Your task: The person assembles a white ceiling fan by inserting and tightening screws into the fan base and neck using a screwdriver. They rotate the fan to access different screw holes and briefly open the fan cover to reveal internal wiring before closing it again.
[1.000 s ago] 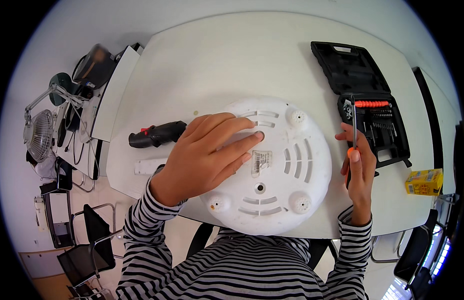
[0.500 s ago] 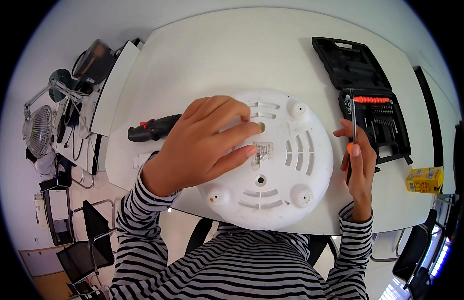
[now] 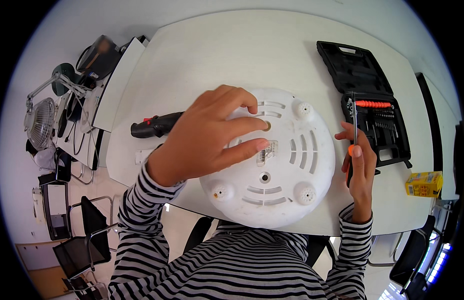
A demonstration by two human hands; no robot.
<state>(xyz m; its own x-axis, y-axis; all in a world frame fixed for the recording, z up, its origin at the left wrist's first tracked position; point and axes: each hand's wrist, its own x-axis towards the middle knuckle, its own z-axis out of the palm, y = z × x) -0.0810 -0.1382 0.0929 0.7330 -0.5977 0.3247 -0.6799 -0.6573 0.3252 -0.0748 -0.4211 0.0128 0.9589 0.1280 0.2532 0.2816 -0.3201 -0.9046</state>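
A round white plastic appliance base (image 3: 287, 207) lies with its underside up, showing slotted vents, knobby feet and a partly worn label (image 3: 272, 148). My left hand (image 3: 212, 130) reaches over its left side, fingers bent and apart, holding nothing. The index fingertip rests at a small round recess (image 3: 268, 126) above the label; the thumb tip is at the label's edge. To the right of the base, my right hand (image 3: 361, 165) grips a screwdriver (image 3: 355, 122) with an orange and black handle, its metal shaft pointing away from me.
An opened black tool case (image 3: 387, 117) with bits and an orange flexible shaft lies at the right. A black cordless screwdriver (image 3: 154, 126) with a red switch sits left of the base, partly behind my left hand. A yellow box (image 3: 424, 184) stands near the right edge.
My left hand has shifted slightly to the right over the base, its fingers a little more spread. The right hand keeps the screwdriver in nearly the same place.
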